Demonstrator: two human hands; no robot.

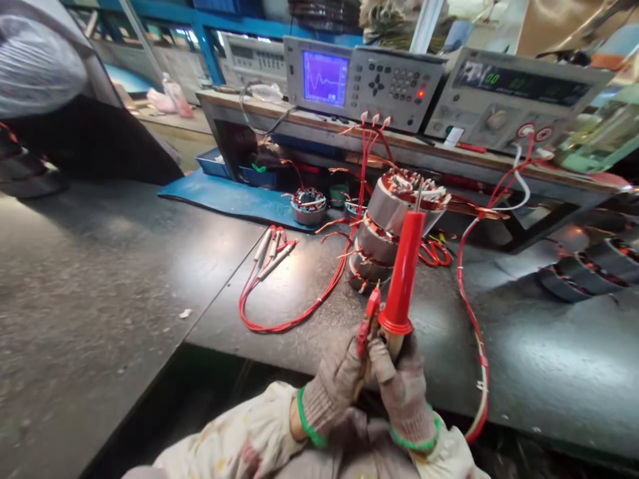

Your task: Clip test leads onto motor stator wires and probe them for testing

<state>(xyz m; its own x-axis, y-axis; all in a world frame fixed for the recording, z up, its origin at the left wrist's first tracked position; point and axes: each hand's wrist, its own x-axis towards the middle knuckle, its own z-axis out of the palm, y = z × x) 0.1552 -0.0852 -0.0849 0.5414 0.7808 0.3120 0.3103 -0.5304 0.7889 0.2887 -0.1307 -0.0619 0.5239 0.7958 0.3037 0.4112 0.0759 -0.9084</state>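
My left hand (337, 369), in a knit glove with a green cuff, is closed around a small red-handled clip (368, 316) that points upward. Close beside it, my right hand (407, 386), gloved alike, grips a large red test probe (405, 273) by its lower end, its thin metal tip up. Behind the probe stands a stack of motor stators (374, 236) with copper windings and loose wire ends. To the left, several white-and-red test clips (273, 249) lie on the bench on looped red leads (279, 327).
On a raised shelf stand a tester with a purple waveform screen (325, 78) and a meter with green digits (519, 83). A small stator (308, 206) sits by a blue mat (224, 199). Orange-handled scissors (435, 253) lie behind the stack. More stators (592, 266) rest at right.
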